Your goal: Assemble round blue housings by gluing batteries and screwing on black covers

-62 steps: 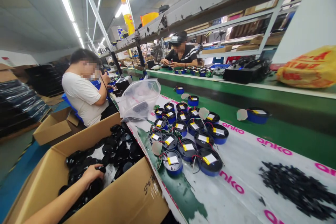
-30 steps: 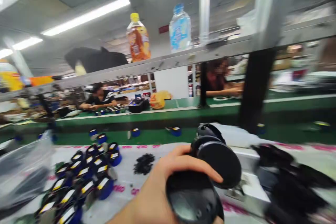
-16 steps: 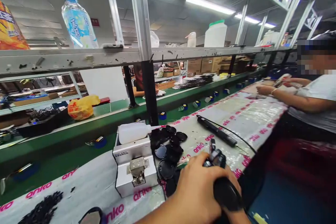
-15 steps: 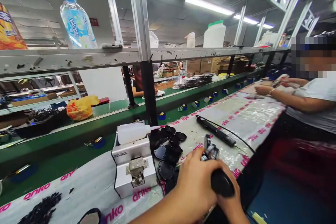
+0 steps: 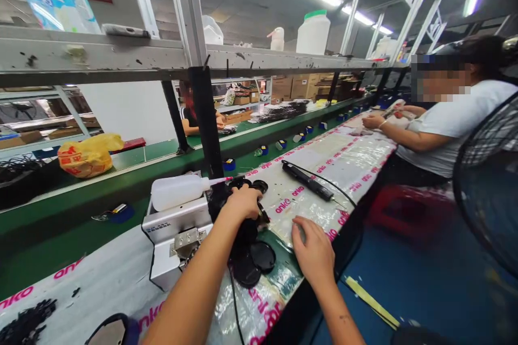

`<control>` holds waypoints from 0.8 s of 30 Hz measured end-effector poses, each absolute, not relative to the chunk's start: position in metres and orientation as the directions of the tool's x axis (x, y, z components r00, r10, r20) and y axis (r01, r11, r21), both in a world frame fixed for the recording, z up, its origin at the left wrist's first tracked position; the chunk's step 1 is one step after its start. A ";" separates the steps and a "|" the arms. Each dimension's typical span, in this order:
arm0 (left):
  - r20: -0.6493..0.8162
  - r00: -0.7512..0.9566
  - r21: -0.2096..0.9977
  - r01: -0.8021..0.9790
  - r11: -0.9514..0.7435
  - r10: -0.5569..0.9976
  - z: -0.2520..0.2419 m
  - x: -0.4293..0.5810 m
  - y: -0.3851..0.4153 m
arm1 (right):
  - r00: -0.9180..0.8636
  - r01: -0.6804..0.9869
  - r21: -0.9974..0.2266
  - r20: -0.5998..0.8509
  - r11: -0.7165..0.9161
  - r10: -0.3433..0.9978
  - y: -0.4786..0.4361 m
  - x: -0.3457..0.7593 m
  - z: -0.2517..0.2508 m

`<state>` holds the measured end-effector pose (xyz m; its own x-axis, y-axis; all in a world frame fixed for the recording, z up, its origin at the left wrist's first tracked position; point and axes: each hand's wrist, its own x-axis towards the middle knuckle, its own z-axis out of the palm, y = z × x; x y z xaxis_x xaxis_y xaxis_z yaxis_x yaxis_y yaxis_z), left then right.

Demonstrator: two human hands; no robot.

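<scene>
My left hand (image 5: 245, 203) reaches over a heap of black round plastic caps (image 5: 263, 256) beside the small silver machine. Its fingers curl down among the black parts, and what they grip is hidden. My right hand (image 5: 313, 248) rests by the front edge of the bench, fingers extended and holding nothing. A black pen-shaped power tool (image 5: 307, 180) with a thin tip and cord lies just beyond it. On the silver machine (image 5: 178, 229) a white squeeze bottle (image 5: 178, 192) lies on its side, its pink-tipped nozzle pointing at the caps.
Behind the bench runs a green conveyor belt (image 5: 162, 221) carrying several small blue parts (image 5: 229, 164). A metal shelf (image 5: 251, 59) crosses above. Thin black pieces (image 5: 30, 318) lie front left. At right, a co-worker (image 5: 429, 129) sits near a black fan (image 5: 485, 183).
My hands have separated; the black rounded part they held together is out of them. The left went to the heap of caps, the right opened on the bench. The view has turned right and down.
</scene>
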<state>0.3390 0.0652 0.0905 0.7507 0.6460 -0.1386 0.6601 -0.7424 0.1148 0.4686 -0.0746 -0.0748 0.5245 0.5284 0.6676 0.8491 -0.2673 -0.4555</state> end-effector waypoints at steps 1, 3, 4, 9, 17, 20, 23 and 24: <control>-0.157 0.774 0.115 0.631 -0.767 0.614 0.090 0.339 0.066 | 0.529 0.846 -0.459 0.663 -0.271 0.530 -0.075 0.468 -0.073; -0.174 0.805 0.108 0.589 -0.801 0.568 0.089 0.338 0.065 | 0.540 0.839 -0.467 0.650 -0.279 0.535 -0.075 0.465 -0.070; -0.175 0.813 0.102 0.575 -0.811 0.555 0.087 0.338 0.064 | 0.544 0.836 -0.471 0.642 -0.283 0.540 -0.076 0.464 -0.068; -0.177 0.831 0.072 0.545 -0.835 0.527 0.079 0.332 0.054 | 0.562 0.822 -0.488 0.609 -0.294 0.560 -0.077 0.462 -0.063; -0.063 0.813 -0.046 0.577 -0.815 0.579 0.079 0.325 0.029 | 0.505 0.849 -0.480 0.619 -0.219 0.601 -0.085 0.458 -0.055; 0.070 0.841 -0.095 0.540 -0.836 0.536 0.071 0.319 0.003 | 0.371 0.893 -0.442 0.610 -0.088 0.700 -0.098 0.462 -0.050; 0.082 0.923 -0.102 0.382 -0.919 0.375 0.049 0.305 -0.032 | 0.251 0.907 -0.422 0.581 0.022 0.774 -0.106 0.468 -0.046; 0.061 0.954 -0.092 0.299 -0.950 0.294 0.038 0.299 -0.042 | 0.252 0.904 -0.427 0.571 0.021 0.782 -0.106 0.469 -0.045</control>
<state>0.2992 -0.0421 0.0384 0.9539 0.2939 0.0612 0.2986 -0.9500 -0.0918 0.4688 -0.1062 -0.0452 0.2518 0.7816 0.5707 0.9040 0.0207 -0.4271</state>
